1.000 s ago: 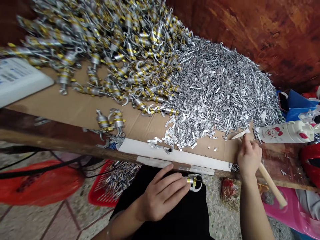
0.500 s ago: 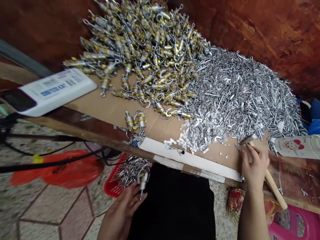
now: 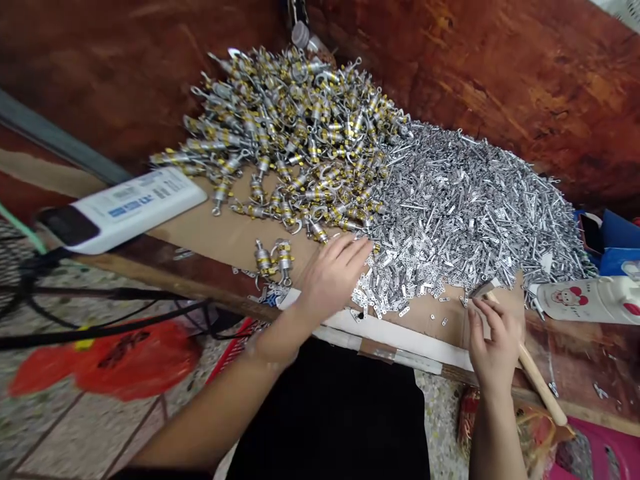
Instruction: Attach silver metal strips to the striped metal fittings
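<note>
My left hand (image 3: 336,275) reaches over the cardboard to the near edge of the pile of silver-and-yellow metal fittings (image 3: 300,133); its fingertips cover part of that edge, and what they touch is hidden. To its right spreads a heap of small silver plates and pins (image 3: 460,207). My right hand (image 3: 495,340) rests by a hammer (image 3: 543,383) with a wooden handle, fingers bent near the hammer head. Whether it grips anything is unclear. Two fittings (image 3: 274,260) lie apart on the cardboard (image 3: 220,223), left of my left hand.
A white device (image 3: 135,207) lies at the table's left. On the right are a white bottle (image 3: 585,300) and a blue box (image 3: 620,240). Below the wooden edge are an orange bag (image 3: 135,360), a red basket (image 3: 233,353) and a pink stool (image 3: 600,447). Cables cross the lower left.
My left hand has moved up from above the red basket to the fittings pile; the fitting it held is no longer visible in it. My right hand stays by the hammer. The view has shifted.
</note>
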A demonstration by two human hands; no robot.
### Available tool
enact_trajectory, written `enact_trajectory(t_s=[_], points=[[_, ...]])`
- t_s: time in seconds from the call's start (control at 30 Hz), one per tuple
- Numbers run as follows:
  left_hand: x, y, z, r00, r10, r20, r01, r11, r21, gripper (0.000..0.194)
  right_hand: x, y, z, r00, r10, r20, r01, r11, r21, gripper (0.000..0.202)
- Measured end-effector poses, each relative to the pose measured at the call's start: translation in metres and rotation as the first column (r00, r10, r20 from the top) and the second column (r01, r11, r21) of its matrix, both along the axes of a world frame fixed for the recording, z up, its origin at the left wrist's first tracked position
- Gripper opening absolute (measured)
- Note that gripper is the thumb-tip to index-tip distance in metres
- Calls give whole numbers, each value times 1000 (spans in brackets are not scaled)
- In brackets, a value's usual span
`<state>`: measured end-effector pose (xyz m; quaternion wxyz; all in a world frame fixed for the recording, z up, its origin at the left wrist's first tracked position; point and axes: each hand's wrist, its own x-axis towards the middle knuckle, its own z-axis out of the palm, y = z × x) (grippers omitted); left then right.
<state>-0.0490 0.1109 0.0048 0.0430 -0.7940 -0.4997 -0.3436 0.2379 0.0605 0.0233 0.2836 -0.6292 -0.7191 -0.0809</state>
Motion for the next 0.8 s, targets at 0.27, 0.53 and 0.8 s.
enact_trajectory(t_s=[0.27,0.53,0.8], points=[[1,1,3,992,-125,30,126,991,-37,18,-32,-17,-5,975,142,-168,-178,958,-223,15],[11,-85,10,919,-142,368,275,900,-339,26,-59,18,-6,868,462,-181,-485,713,-507,13],[25,-102,17,898,-187,398,276,945,-178,23,-68,-13,33,734,420,-533,-658,634,-407,7]])
